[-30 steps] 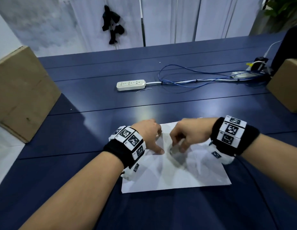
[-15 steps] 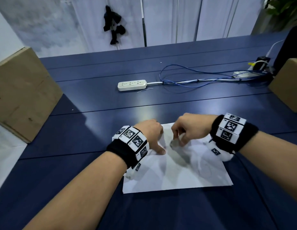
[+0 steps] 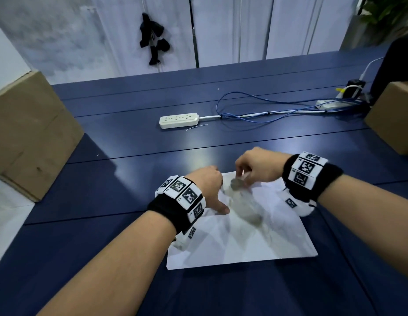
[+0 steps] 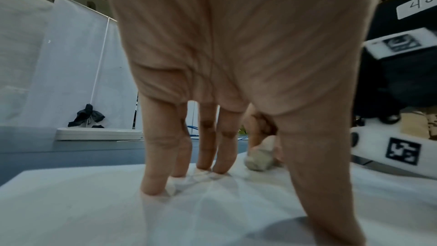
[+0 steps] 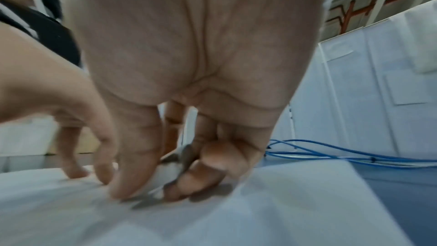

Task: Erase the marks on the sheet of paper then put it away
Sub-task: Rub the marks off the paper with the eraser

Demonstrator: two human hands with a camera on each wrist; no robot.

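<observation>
A white sheet of paper (image 3: 255, 242) lies on the dark blue table (image 3: 107, 183), with faint grey smudges near its middle. My left hand (image 3: 215, 192) presses its straight fingers (image 4: 156, 156) and thumb down on the sheet's left part (image 4: 94, 203). My right hand (image 3: 244, 176) pinches a small greyish eraser (image 3: 236, 184) near the sheet's far edge. In the left wrist view the eraser (image 4: 258, 160) touches the paper just past my fingers. The right wrist view is blurred; the eraser (image 5: 187, 154) shows dark between thumb and fingers above the paper (image 5: 283, 203).
A white power strip (image 3: 179, 120) and loose blue cables (image 3: 267, 115) lie farther back on the table. Cardboard boxes stand at the left (image 3: 27, 133) and right (image 3: 394, 117) edges. A second strip with plugs (image 3: 349, 94) sits at the far right.
My right hand has slid the eraser away from me, from the sheet's middle towards its far edge. The left hand has kept pressing the paper in the same place.
</observation>
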